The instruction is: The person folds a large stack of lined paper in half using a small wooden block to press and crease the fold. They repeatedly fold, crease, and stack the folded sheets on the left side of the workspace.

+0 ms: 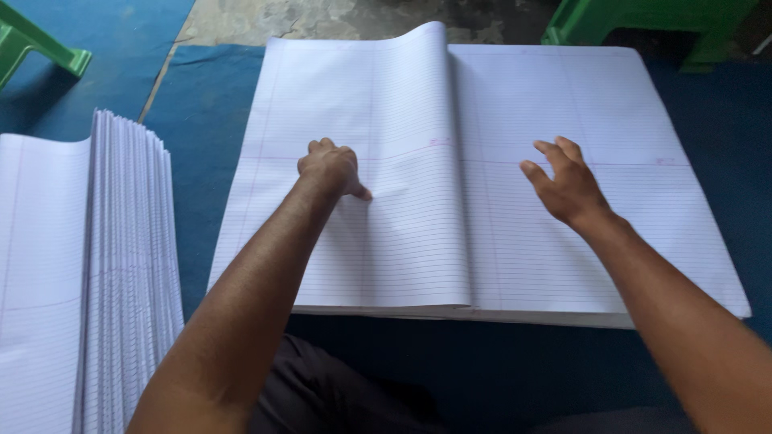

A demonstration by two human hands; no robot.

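— Where's the ruled paper relative to the hands?

— The big stack of ruled sheets [515,265] lies flat under both. The left hand [330,169], curled into a loose fist, presses knuckles and thumb on the folded-over top sheet [370,96], left of its raised fold.

— And the right hand [567,189]?

— Fingers spread, holding nothing, resting on the stack right of that fold. A fanned pile of folded sheets [129,265] sits well left of the left arm.

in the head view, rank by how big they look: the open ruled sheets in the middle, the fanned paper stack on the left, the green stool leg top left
1. Open ruled sheets, largest.
2. Fanned paper stack; cut off by the frame and nearer the camera, so its rank is unsure.
3. Green stool leg, smallest, also partly out of frame.
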